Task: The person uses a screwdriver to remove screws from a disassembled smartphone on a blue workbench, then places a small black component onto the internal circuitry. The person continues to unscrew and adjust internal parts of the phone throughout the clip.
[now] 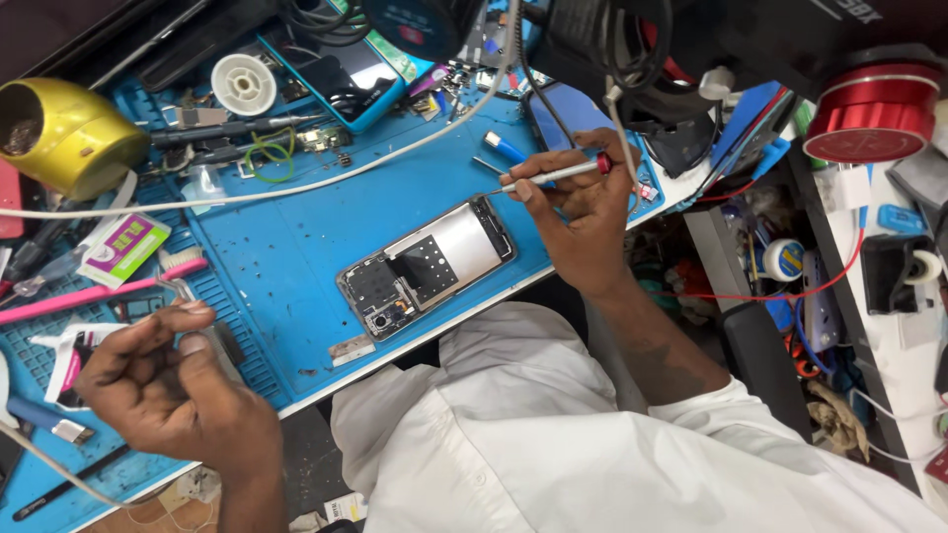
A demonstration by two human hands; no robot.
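Right hand (pixel 578 212) pinches a slim screwdriver (pixel 553 175), silver shaft, red cap, tip poised above the blue work mat (pixel 286 247). Opened smartphone (pixel 427 266) lies diagonal near the mat's front edge, just below that hand, bare mat all round it. Left hand (pixel 173 390) grips metal tweezers (pixel 183 296) over the mat's left front, beside a pink toothbrush (pixel 99 293).

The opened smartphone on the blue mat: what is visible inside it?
Inside the opened smartphone, a silver metal plate sits toward one end, dark perforated shielding mid-body, and a camera module at the other. Parts beneath the plate and shielding are covered.
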